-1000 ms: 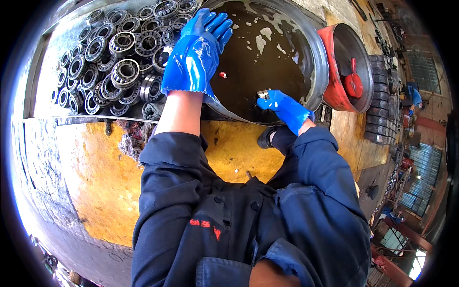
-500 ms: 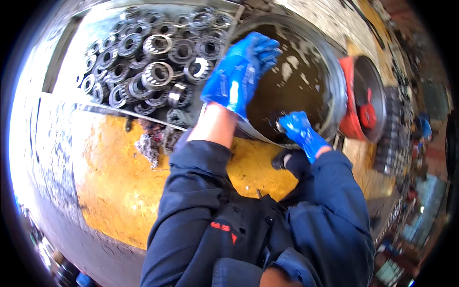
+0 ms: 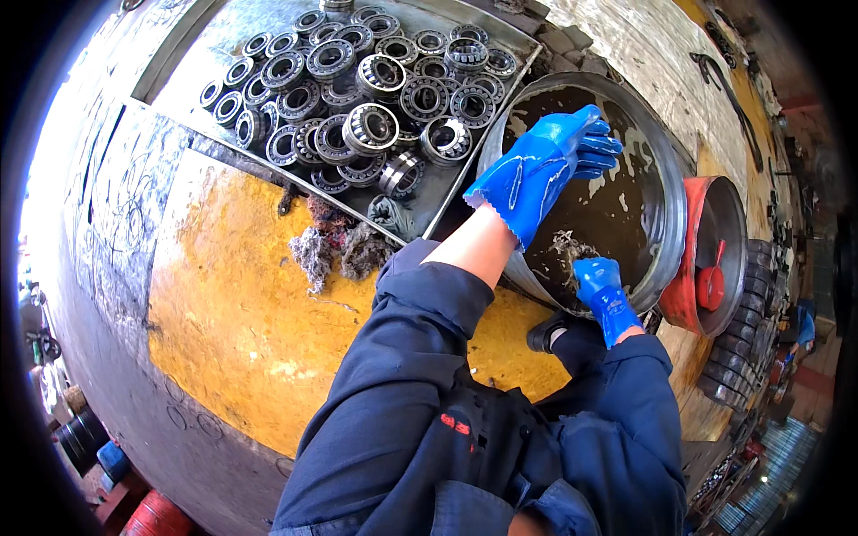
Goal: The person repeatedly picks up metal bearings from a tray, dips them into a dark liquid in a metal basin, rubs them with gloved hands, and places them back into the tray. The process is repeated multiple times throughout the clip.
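Note:
My left hand (image 3: pixel 545 165), in a blue rubber glove, is stretched out over a round metal tub (image 3: pixel 663 259) of murky brown liquid. Its fingers point to the right and hold nothing that I can see. Lower down at the tub's near side, my right hand (image 3: pixel 604 288), gloved the same way, is closed on a clump of grey stringy cotton waste (image 3: pixel 572 250). The clump hangs at or just over the liquid; which one I cannot tell. Pale foam patches float on the surface.
A metal tray (image 3: pixel 438 210) left of the tub carries many roller bearings (image 3: pixel 371 129). Grey cotton waste (image 3: pixel 313 255) lies on the yellow floor patch (image 3: pixel 232 313) by the tray's near edge. An orange-red bucket (image 3: pixel 684 290) with a red object inside stands to the right.
The whole view has shifted, so tray and tub appear farther right. The stringy clump at my right hand now shows clearly. My left hand remains over the tub, fingers pointing right.

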The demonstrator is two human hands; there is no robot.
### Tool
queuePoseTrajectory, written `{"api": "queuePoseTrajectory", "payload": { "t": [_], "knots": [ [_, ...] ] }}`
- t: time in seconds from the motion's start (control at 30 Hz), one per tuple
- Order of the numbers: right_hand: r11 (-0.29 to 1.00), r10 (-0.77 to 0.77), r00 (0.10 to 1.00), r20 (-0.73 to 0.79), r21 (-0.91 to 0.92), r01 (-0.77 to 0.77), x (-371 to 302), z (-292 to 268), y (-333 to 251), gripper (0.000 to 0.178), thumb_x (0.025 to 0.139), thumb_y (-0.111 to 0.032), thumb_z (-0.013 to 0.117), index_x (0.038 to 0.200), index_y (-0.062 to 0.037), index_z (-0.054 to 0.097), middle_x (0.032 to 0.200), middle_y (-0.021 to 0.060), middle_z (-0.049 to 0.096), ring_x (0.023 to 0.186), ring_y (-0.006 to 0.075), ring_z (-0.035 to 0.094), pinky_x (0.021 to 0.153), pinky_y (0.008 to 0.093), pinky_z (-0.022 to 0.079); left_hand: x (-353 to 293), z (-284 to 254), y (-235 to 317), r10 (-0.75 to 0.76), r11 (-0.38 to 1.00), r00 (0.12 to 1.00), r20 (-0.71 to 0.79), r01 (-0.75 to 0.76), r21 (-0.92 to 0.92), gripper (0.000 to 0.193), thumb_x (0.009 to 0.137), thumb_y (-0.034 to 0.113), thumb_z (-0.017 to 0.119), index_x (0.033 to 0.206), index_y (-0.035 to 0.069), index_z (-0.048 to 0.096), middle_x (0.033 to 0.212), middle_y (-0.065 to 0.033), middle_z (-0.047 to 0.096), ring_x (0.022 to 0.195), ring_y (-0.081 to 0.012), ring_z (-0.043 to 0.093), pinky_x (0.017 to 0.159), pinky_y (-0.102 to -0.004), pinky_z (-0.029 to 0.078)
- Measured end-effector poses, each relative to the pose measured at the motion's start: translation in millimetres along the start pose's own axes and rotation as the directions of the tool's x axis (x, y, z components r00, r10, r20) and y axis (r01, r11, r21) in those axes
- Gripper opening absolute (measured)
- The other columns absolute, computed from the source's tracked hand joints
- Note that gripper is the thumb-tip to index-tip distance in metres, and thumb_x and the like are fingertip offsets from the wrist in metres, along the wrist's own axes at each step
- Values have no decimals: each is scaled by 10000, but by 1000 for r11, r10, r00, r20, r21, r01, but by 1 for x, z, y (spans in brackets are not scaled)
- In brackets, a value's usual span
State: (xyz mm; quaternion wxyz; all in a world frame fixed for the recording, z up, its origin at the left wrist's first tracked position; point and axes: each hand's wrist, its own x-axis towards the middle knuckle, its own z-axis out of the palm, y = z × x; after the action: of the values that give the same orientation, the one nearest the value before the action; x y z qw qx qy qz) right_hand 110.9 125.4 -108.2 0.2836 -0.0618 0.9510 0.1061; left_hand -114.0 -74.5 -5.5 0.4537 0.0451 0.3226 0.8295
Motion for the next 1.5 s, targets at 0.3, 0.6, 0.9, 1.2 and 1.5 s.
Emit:
{"api": "queuePoseTrajectory", "payload": {
  "t": [0.3,0.6,0.9,1.2,1.5],
  "knots": [
    [-126,409,812,416,907,-401,-18,53,18,242,888,-300,617,982,-123,753,940,214,715,839,354,707,673,478,540,10,-3,-10,-28,1000,1000,2,28,-5,569,983,497,601,1259,0,575,1105,-212,721,971,-308,713,832,-422,556],
    [948,66,972,-226,319,10,-1,11,18,228,747,-226,751,889,-66,674,879,235,686,838,421,677,713,526,528,-22,14,-9,152,988,984,91,-150,-24,460,986,497,600,1098,54,648,952,-139,736,832,-252,708,733,-385,552],
    [953,38,951,-307,296,57,19,66,22,270,843,-261,674,1070,-118,710,1082,147,706,996,306,691,806,473,548,5,3,-35,-25,931,999,49,5,366,537,924,578,663,1062,59,659,913,-125,716,755,-238,695,647,-390,564],
    [944,-64,904,-423,267,192,27,75,35,299,892,-296,636,1144,-170,735,1129,64,744,1008,250,721,829,445,566,16,5,-36,28,908,1000,8,-29,417,472,947,495,674,1006,27,703,837,-95,708,673,-194,664,601,-345,540],
    [965,-69,915,-398,205,162,28,85,39,310,884,-249,648,1151,-116,733,1132,91,733,1023,262,708,890,416,557,12,9,-41,119,931,989,-91,-79,357,487,973,476,630,1121,12,648,866,-130,724,682,-219,675,598,-376,542]
  ]
}}
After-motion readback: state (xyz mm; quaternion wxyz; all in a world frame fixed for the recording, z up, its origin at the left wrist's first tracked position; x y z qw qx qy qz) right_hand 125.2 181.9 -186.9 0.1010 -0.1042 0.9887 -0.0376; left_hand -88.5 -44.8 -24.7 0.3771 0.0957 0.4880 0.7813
